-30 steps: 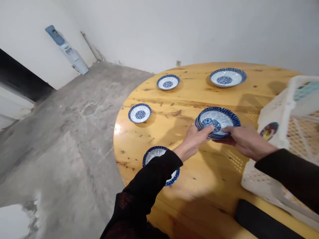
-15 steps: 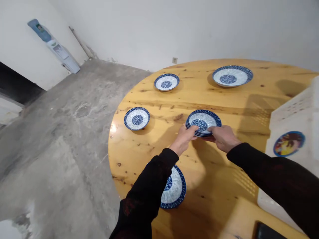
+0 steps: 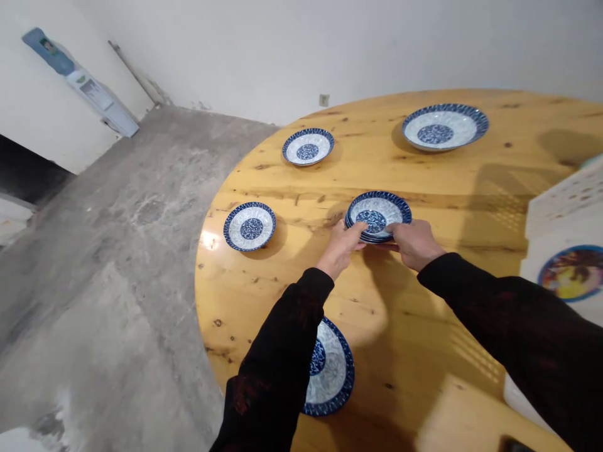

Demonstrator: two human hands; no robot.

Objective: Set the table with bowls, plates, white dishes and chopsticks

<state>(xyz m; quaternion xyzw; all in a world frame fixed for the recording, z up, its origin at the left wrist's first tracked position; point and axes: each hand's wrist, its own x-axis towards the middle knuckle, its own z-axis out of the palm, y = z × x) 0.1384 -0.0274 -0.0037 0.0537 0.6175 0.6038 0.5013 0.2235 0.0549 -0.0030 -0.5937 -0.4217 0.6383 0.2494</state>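
White water dispenser [image 3: 101,103], topped by a blue bottle, stands by the wall at far left, well away from the fingers of the left hand [image 3: 342,245]. Next, a pole [image 3: 134,73] leans against the wall, likewise well apart from those fingers. Grey floor [image 3: 117,251] extends left of the fingers up to the rim of the wooden table [image 3: 264,282]. First plate [image 3: 249,226], blue-rimmed, lies left of the left fingers, untouched. Second plate [image 3: 308,147] lies beyond them and slightly left. Third plate [image 3: 334,370] lies on the near side of the fingers, partly covered by the left sleeve [image 3: 273,351]. Left hand: closed on the near left edge of the stack of plates [image 3: 379,213], thumb pressed to the upper face, remaining fingers underneath and mostly hidden. Stack: several nested plates, held between both hands over the table; whether its underside touches the wood cannot be determined. Right hand [image 3: 417,242]: closed on the near right edge, thumb on top, other fingers below and largely concealed. Wide plate [image 3: 445,125] lies beyond the right fingers, untouched. White crate [image 3: 560,220], bearing an oval sticker [image 3: 572,273], stands right of the right fingers, apart from them, cut off by the picture's edge.
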